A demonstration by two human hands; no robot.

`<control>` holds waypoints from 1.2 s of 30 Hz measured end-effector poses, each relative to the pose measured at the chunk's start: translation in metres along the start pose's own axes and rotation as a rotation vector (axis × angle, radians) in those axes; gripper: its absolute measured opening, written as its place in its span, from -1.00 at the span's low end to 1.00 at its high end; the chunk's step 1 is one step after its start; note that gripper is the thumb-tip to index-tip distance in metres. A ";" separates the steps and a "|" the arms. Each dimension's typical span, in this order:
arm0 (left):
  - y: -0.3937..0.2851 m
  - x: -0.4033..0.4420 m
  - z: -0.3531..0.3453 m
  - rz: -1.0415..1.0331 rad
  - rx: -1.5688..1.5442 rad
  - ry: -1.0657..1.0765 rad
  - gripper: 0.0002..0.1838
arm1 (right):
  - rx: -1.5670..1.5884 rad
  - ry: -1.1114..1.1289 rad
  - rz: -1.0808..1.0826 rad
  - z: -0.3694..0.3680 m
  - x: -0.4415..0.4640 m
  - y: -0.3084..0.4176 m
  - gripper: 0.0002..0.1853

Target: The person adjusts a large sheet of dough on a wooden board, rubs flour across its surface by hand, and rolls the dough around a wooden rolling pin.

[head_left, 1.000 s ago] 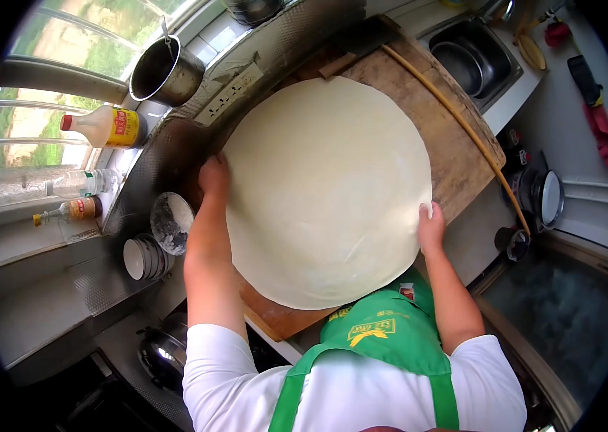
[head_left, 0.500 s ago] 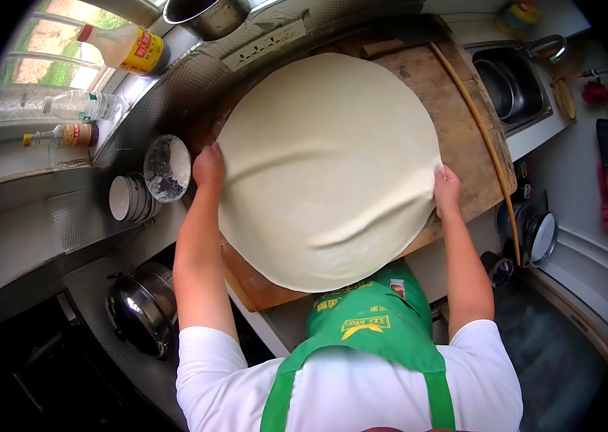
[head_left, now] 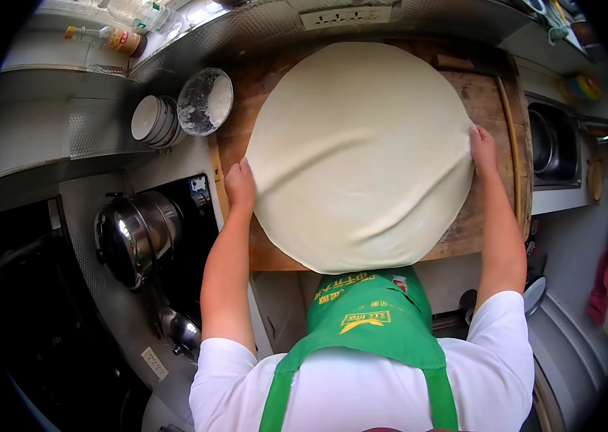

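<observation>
A large round sheet of dough (head_left: 361, 144) covers most of the wooden board (head_left: 487, 101). Two raised folds run across it, and its near edge hangs over the board's front by my green apron (head_left: 372, 320). My left hand (head_left: 241, 183) pinches the sheet's left edge. On the opposite side, my right hand (head_left: 483, 150) grips the right edge, fingers closed on the dough. A long thin rolling pin (head_left: 511, 137) lies along the right of the board, apart from my hand.
Left of the board stand a bowl with white flour (head_left: 205, 101) and stacked bowls (head_left: 154, 120). A steel pot (head_left: 138, 234) sits on the stove, nearer me. The sink (head_left: 554, 144) is at the right, and bottles (head_left: 111, 39) stand on the sill.
My view has turned, so the board looks straighter. Both hands still hold the dough; against the board, the sheet sits a little farther right, nearer the rolling pin.
</observation>
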State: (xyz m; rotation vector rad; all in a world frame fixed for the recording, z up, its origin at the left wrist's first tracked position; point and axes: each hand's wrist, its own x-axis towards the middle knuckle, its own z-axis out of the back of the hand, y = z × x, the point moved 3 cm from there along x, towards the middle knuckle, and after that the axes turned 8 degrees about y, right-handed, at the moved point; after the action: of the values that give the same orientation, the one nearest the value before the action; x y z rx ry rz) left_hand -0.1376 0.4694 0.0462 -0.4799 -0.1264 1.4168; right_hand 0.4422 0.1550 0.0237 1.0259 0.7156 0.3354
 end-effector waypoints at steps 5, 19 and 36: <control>0.048 -0.057 -0.001 0.187 -0.177 -0.112 -0.47 | -0.178 0.072 0.109 -0.059 0.059 0.049 -0.62; 0.056 0.020 0.016 0.250 -0.091 0.063 -0.36 | 0.196 0.096 -0.013 -0.039 -0.133 -0.020 -0.43; 0.020 -0.051 0.001 0.090 -0.117 0.021 -0.45 | -0.056 0.040 0.164 -0.008 -0.018 -0.012 -0.65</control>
State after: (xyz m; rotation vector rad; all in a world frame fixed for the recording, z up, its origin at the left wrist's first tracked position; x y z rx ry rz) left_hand -0.1646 0.4224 0.0497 -0.6031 -0.1738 1.4981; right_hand 0.4223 0.1444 0.0180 1.0292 0.6560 0.5163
